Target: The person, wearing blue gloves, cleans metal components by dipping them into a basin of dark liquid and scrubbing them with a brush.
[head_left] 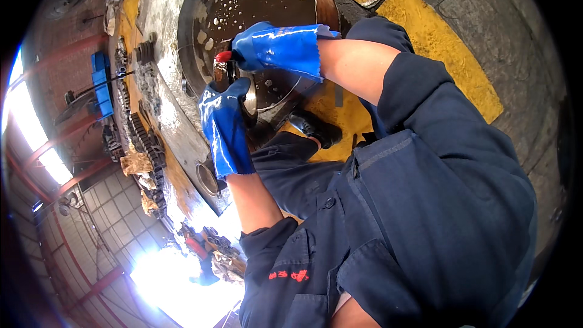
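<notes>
My left hand (225, 109), in a long blue rubber glove, is closed on a shiny metal ring-shaped part (251, 102) at the near-left rim of a round tub. My right hand (258, 48), gloved the same way, is just beyond it over the tub. Its fingers are wrapped round a tool with a red end (224, 56); the rest of that tool is hidden by the glove and the part. Dark brown liquid (273, 0) with pale foam patches fills the tub (187, 24). A wet brown surface (221, 74) shows between both hands.
Left of the tub runs a worn metal bench (176, 97) with a metal ring (207, 177) on it. Dark machine parts (143, 133) line its far side, with a blue bin (101, 85) beyond. My shoe (316, 129) stands on the yellow-painted floor (437, 42) beside the tub.
</notes>
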